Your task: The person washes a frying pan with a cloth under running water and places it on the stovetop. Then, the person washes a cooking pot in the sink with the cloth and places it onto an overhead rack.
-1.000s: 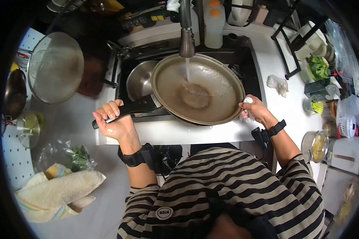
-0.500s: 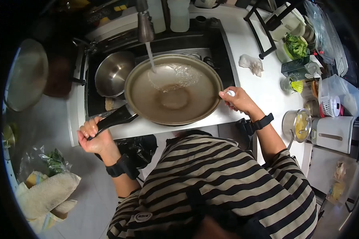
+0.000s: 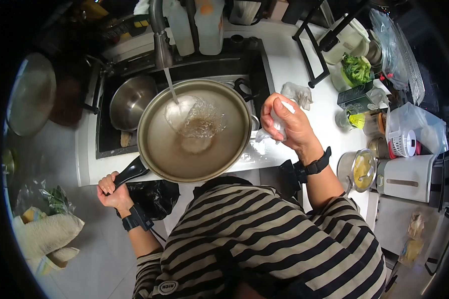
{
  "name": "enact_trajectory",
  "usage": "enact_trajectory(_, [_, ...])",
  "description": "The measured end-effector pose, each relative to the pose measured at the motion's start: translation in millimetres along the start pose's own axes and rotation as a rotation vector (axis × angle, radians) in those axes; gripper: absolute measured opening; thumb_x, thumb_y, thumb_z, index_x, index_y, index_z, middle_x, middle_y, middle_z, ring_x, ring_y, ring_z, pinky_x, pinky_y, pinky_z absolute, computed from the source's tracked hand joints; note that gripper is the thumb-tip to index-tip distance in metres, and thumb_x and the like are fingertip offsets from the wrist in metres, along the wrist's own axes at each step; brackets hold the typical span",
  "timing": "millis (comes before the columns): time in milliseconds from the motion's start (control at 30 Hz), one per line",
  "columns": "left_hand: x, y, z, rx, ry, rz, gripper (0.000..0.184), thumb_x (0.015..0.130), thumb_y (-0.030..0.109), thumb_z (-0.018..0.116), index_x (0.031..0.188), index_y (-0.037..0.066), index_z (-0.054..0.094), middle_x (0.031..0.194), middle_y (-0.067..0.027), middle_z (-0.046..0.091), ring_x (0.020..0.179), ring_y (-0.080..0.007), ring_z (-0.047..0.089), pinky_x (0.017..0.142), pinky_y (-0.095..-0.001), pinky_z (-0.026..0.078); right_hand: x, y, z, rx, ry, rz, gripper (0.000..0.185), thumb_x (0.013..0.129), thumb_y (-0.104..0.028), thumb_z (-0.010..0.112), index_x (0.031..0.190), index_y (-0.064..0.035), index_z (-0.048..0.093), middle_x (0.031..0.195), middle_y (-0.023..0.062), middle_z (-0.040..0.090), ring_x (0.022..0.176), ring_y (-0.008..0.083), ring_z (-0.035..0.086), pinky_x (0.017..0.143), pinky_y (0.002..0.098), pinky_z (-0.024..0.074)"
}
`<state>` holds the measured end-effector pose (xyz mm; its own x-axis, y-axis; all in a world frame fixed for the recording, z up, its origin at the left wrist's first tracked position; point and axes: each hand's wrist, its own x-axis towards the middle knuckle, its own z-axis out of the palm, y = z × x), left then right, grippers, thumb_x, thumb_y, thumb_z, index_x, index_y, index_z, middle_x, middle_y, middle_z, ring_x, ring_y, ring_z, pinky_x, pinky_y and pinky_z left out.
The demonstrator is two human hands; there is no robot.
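A wide frying pan (image 3: 157, 159) is over the front of the sink, with water in it. Its black handle sits in the closed fingers of my left hand (image 3: 115, 193). From the faucet (image 3: 163, 50) a stream runs into the pan and stirs up bubbles. My right hand (image 3: 288, 122) is closed around a crumpled white tissue (image 3: 277, 130), just right of the pan's rim and apart from it. Behind the pan, at the left of the sink (image 3: 264, 60), a steel bowl (image 3: 129, 104) is tilted.
Another crumpled tissue (image 3: 298, 94) lies on the white counter (image 3: 324, 112). Along the right stand a lidded pot (image 3: 362, 169), a white appliance (image 3: 404, 174) and broccoli (image 3: 356, 70). Two translucent bottles (image 3: 209, 30) stand behind the sink. A black bag (image 3: 157, 199) hangs below the counter edge.
My right hand has let go of the pan's rim and lifted off to its right, the tissue still in it. The pan has tilted a little and moved left and towards me.
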<state>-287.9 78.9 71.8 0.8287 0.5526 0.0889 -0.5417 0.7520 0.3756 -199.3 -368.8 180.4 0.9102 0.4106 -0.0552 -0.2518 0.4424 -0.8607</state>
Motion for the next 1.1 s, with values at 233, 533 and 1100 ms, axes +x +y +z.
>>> enact_trajectory(233, [-9.7, 2.3, -15.7, -0.010, 0.051, 0.022, 0.027, 0.075, 0.015, 0.042, 0.051, 0.015, 0.028, 0.043, 0.0022, 0.026, 0.042, -0.0111, 0.028, 0.063, -0.0281, 0.031, 0.2, -8.8, 3.8, -0.133, 0.064, -0.072, 0.027, 0.087, -0.031, 0.053, 0.081, -0.0046, 0.050, 0.063, 0.0045, 0.048, 0.046, 0.0091, 0.043, 0.038, 0.0187, 0.0300])
enact_trajectory(533, [-14.6, 4.2, -36.4, -0.054, 0.045, -0.005, 0.029, 0.077, 0.017, 0.044, 0.052, 0.015, 0.030, 0.043, 0.0019, 0.027, 0.042, -0.0112, 0.028, 0.063, -0.0282, 0.030, -3.6, -15.6, -4.3, -0.187, 0.123, -0.128, 0.027, 0.087, -0.031, 0.054, 0.081, -0.0048, 0.049, 0.064, 0.0043, 0.048, 0.049, 0.0093, 0.044, 0.037, 0.0184, 0.0308])
enact_trajectory(1100, [-1.5, 4.7, -38.0, -0.086, 0.066, -0.053, 0.028, 0.078, 0.023, 0.040, 0.053, 0.015, 0.029, 0.043, 0.0023, 0.027, 0.042, -0.0107, 0.027, 0.060, -0.0277, 0.030, 73.1, 20.1, -74.2, -1.362, 0.347, -0.116, 0.051, 0.084, -0.040, 0.052, 0.115, 0.0009, 0.050, 0.111, 0.0183, 0.055, 0.102, 0.0326, 0.053, 0.087, 0.0396, 0.0422])
